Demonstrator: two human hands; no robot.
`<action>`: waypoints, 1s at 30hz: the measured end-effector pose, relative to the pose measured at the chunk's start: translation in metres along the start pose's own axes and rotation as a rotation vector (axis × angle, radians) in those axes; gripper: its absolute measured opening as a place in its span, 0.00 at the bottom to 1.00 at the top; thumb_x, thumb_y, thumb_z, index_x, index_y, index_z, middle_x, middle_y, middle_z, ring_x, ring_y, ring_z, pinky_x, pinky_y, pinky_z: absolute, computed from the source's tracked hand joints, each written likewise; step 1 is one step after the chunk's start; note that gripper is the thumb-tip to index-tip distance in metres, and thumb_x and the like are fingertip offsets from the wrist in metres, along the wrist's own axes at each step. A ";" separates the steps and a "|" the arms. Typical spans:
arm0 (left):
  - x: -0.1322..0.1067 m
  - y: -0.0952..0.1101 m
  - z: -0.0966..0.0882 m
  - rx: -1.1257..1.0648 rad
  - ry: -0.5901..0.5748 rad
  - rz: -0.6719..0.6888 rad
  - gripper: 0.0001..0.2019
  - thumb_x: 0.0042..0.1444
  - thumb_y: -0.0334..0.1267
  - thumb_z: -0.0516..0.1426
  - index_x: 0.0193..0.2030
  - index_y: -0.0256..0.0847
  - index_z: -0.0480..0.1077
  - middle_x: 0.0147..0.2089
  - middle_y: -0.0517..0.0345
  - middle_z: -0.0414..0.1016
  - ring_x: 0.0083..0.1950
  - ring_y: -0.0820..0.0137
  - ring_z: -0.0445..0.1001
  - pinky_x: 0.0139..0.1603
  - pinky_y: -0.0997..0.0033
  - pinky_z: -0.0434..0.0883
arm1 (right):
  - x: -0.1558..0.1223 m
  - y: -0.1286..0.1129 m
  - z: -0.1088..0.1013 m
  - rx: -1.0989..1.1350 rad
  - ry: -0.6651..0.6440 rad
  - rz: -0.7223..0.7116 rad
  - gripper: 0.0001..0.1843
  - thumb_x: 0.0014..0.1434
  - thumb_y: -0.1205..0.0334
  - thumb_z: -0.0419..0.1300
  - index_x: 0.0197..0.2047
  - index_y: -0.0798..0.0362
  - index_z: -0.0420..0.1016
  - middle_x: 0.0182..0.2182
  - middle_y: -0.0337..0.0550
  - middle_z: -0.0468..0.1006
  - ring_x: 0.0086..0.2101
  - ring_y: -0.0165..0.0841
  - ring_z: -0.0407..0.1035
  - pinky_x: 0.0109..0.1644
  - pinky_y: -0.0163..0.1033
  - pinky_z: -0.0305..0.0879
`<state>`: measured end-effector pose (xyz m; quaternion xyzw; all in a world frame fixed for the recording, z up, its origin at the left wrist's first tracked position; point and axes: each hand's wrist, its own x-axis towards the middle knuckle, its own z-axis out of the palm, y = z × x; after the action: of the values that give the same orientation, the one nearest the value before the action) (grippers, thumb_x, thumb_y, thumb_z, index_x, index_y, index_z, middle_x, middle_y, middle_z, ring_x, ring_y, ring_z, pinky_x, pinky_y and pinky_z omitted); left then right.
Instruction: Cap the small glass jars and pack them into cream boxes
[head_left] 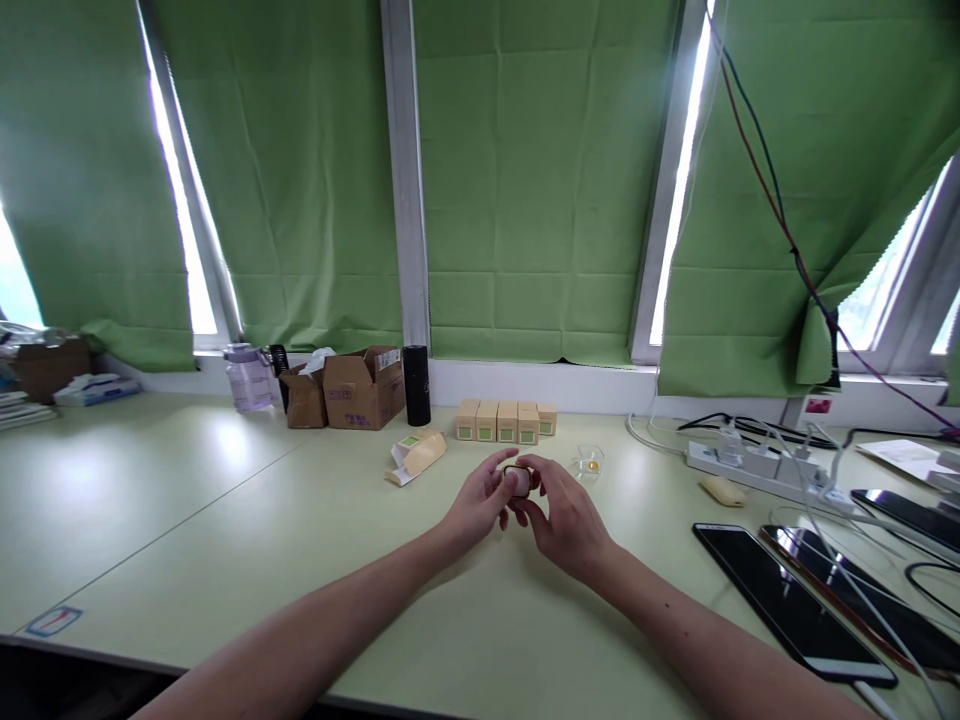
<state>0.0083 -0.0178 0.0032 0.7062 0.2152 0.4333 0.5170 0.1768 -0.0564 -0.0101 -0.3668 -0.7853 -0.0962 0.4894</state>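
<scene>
Above the middle of the table, my left hand [477, 503] and my right hand [566, 515] meet around a small white rounded object [516, 481] with a dark, yellowish edge. My left thumb presses on its near face. Curled fingers of my right hand hold it from the right side; its exact kind cannot be made out. Just behind my right hand stands a small clear cup [589, 461] with something yellow in it. Beyond my left hand lies an opened tan paper box [417, 456]. Several small tan boxes [497, 422] with green labels stand in a row further back.
At the back left are a cardboard box [363, 391], a black cylinder [417, 385] and a purple bottle [248, 377]. On the right lie a power strip [765, 472] with cables, a phone [787, 596] and a beige lump [722, 491]. Green blinds [540, 180] hang behind.
</scene>
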 end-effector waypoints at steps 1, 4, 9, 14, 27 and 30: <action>0.000 0.001 -0.002 -0.007 0.008 -0.018 0.37 0.62 0.64 0.57 0.67 0.37 0.60 0.38 0.53 0.75 0.30 0.69 0.76 0.26 0.73 0.66 | 0.000 0.001 0.000 0.003 0.010 0.026 0.24 0.63 0.71 0.56 0.61 0.49 0.63 0.46 0.51 0.79 0.41 0.42 0.74 0.43 0.48 0.76; 0.001 0.000 -0.011 0.056 0.083 0.006 0.32 0.67 0.61 0.52 0.67 0.39 0.57 0.40 0.51 0.78 0.32 0.69 0.76 0.29 0.72 0.68 | 0.002 0.003 0.000 0.101 0.035 0.165 0.18 0.65 0.64 0.58 0.57 0.49 0.65 0.45 0.50 0.79 0.35 0.39 0.73 0.39 0.46 0.75; 0.002 -0.006 -0.025 0.437 0.220 0.217 0.19 0.69 0.43 0.54 0.64 0.43 0.61 0.53 0.47 0.77 0.41 0.67 0.74 0.40 0.66 0.71 | 0.008 0.008 0.001 0.493 0.058 0.475 0.19 0.65 0.49 0.62 0.53 0.49 0.65 0.42 0.48 0.82 0.33 0.35 0.74 0.35 0.41 0.72; -0.003 -0.002 -0.026 0.782 0.135 0.463 0.26 0.63 0.29 0.56 0.67 0.47 0.61 0.62 0.44 0.68 0.60 0.56 0.68 0.56 0.52 0.71 | 0.012 0.010 0.000 0.786 0.090 0.649 0.28 0.56 0.37 0.68 0.48 0.50 0.68 0.31 0.42 0.81 0.28 0.33 0.69 0.29 0.37 0.66; -0.004 0.000 -0.024 0.974 0.070 0.601 0.26 0.63 0.27 0.57 0.66 0.51 0.65 0.61 0.45 0.66 0.61 0.54 0.66 0.59 0.48 0.72 | 0.013 0.004 0.001 1.050 0.037 0.846 0.29 0.51 0.37 0.71 0.43 0.52 0.75 0.29 0.41 0.79 0.26 0.31 0.70 0.27 0.37 0.65; -0.003 0.000 -0.024 0.970 0.069 0.612 0.24 0.64 0.27 0.57 0.64 0.49 0.67 0.58 0.45 0.67 0.60 0.55 0.67 0.58 0.50 0.73 | 0.014 0.002 -0.001 1.054 0.002 0.844 0.29 0.52 0.36 0.70 0.42 0.53 0.75 0.29 0.41 0.78 0.27 0.32 0.70 0.27 0.36 0.64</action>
<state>-0.0137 -0.0073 0.0039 0.8781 0.1918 0.4377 -0.0225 0.1748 -0.0490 0.0013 -0.3542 -0.5164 0.4989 0.5991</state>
